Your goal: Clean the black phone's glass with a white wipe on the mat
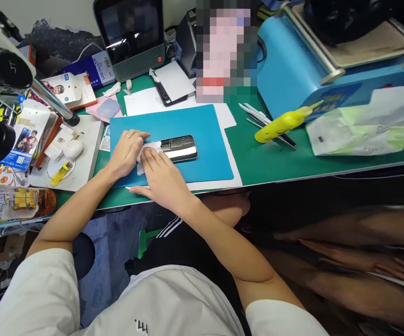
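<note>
Phone [182, 148] is lying face-up on a blue mat [213, 135] atop a green bench [268, 164], as the right hand [163, 175] is pressing a white cloth [141, 163] against its end and the left hand [127, 149] is steadying beside it.

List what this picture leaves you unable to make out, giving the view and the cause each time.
All in the head view:
- The phone's left end: covered by the white cloth and the right hand.
- Whether the left hand grips the cloth: its fingers hide that.
- Whatever lies behind the pixelated patch.
- The clear bottle's far end: cut off by the left edge.
- Print on the yellow bottle: too small.
</note>
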Available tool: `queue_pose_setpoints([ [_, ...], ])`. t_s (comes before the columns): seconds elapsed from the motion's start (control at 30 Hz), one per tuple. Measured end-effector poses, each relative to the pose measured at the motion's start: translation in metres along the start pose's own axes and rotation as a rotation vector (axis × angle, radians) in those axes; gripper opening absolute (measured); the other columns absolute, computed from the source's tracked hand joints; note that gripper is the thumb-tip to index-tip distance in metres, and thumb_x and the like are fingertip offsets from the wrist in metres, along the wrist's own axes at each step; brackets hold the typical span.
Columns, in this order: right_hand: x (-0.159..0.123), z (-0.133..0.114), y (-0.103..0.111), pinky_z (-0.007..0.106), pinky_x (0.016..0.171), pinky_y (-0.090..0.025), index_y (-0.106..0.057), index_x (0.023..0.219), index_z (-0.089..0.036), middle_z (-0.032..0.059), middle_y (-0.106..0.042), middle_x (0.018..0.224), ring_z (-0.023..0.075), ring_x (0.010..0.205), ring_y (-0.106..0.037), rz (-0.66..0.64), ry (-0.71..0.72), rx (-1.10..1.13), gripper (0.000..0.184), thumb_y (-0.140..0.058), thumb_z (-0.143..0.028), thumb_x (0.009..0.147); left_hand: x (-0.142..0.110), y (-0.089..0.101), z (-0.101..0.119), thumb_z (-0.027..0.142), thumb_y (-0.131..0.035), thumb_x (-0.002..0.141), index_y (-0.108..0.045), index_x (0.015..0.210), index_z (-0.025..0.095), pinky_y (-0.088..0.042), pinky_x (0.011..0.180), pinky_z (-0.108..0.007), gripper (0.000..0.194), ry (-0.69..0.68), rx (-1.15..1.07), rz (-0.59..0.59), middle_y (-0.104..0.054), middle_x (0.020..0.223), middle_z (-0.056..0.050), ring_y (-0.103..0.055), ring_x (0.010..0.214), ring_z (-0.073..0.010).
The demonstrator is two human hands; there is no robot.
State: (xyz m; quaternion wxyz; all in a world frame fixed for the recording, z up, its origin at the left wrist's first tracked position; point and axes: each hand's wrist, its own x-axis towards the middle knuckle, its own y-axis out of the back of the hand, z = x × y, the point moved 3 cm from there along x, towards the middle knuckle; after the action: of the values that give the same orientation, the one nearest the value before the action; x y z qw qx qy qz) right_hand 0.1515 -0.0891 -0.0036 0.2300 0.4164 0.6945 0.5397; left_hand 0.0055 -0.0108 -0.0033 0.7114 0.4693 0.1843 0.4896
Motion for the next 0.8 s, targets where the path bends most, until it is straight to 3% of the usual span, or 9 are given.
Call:
queue_pose_setpoints([
  [0.23,-0.035,0.002,-0.001,0.054,0.134,-0.032,-0.044,0.161,0.008,0.0299,-0.042,0.169,0.0394,0.161,-0.041,0.027,0.046,-0.019,0.093,-0.049,-0.067,0.105,-0.003,-0.001,0.005,0.068,-0.005,0.110,-0.070,0.129,0.018,-0.045,0.112,-0.048,0.084,-0.062,-0.032,-0.062,-0.074,0.130,-0.013,-0.065,0.119,-0.0278],
  [0.47,-0.066,0.052,0.010,0.063,0.131,-0.034,-0.048,0.162,-0.005,0.0236,-0.047,0.168,0.0365,0.159,-0.044,0.069,-0.077,0.036,0.078,-0.032,-0.062,0.112,-0.002,-0.003,0.005,0.068,-0.002,0.109,-0.068,0.133,0.018,-0.044,0.113,-0.048,0.086,-0.051,-0.022,-0.068,-0.073,0.130,-0.012,-0.064,0.120,-0.0282],
  [0.67,-0.044,0.082,0.012,0.067,0.128,-0.034,-0.049,0.160,-0.005,0.0271,-0.046,0.168,0.0398,0.159,-0.044,0.049,-0.212,0.051,0.083,-0.027,-0.068,0.110,-0.003,-0.006,0.004,0.074,0.002,0.106,-0.069,0.131,0.018,-0.045,0.111,-0.048,0.094,-0.060,-0.049,-0.066,-0.074,0.127,-0.013,-0.065,0.119,-0.0292],
  [0.8,-0.027,0.079,0.005,0.066,0.130,-0.031,-0.047,0.160,0.000,0.0304,-0.045,0.168,0.0416,0.159,-0.043,0.068,-0.286,0.014,0.087,-0.026,-0.068,0.110,-0.005,-0.006,0.005,0.074,0.002,0.106,-0.067,0.135,0.015,-0.044,0.112,-0.046,0.095,-0.042,-0.108,-0.026,-0.075,0.127,-0.014,-0.066,0.119,-0.0281],
])
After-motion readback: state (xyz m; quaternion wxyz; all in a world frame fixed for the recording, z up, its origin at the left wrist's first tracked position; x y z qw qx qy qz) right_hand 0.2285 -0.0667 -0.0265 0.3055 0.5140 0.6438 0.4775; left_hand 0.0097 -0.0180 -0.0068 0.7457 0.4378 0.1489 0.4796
